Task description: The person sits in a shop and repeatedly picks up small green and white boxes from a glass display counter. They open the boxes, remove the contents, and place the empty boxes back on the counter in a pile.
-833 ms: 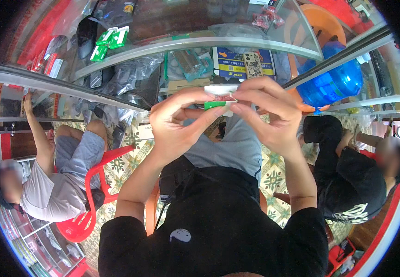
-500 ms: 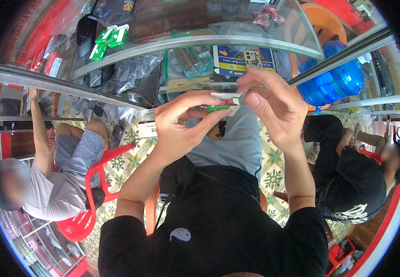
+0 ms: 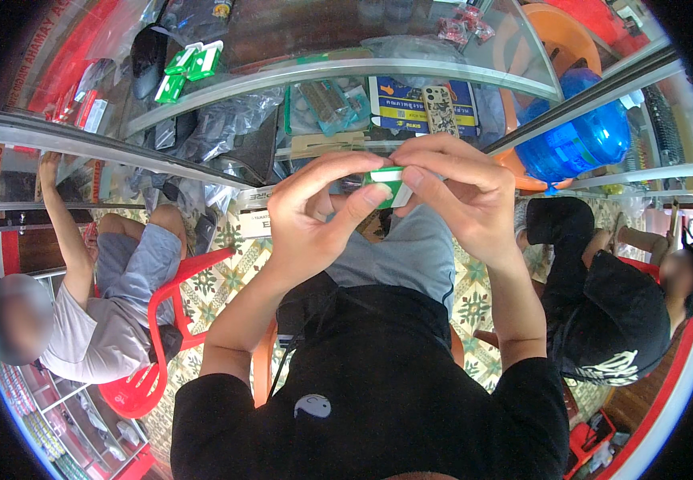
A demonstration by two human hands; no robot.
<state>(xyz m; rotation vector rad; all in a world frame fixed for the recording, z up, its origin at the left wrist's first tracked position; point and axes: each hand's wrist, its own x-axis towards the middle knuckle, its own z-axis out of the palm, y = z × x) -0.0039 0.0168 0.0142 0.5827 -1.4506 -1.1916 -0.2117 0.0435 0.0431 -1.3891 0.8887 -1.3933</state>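
Above my lap, between both hands, is a small green and white carton (image 3: 387,181). My left hand (image 3: 306,214) pinches its left side, with the thumb in front and the fingers behind. My right hand (image 3: 468,192) closes on its right end, thumb and index finger pressed at the upper edge. Fingers cover part of the carton, and its inside does not show now. Several similar green and white cartons (image 3: 194,64) lie together on the glass case at the far left.
A metal-edged glass display case (image 3: 346,70) spans the front. A patterned phone (image 3: 442,110) lies near a blue-yellow package (image 3: 398,104). At the right are a large blue water bottle (image 3: 574,144) and an orange basin (image 3: 562,36). Co-workers sit at both sides, one on a red chair (image 3: 158,320).
My right hand has moved left onto the carton, its fingers closing on it. The carton's open end, with something reddish inside, has turned out of sight; a green face shows instead.
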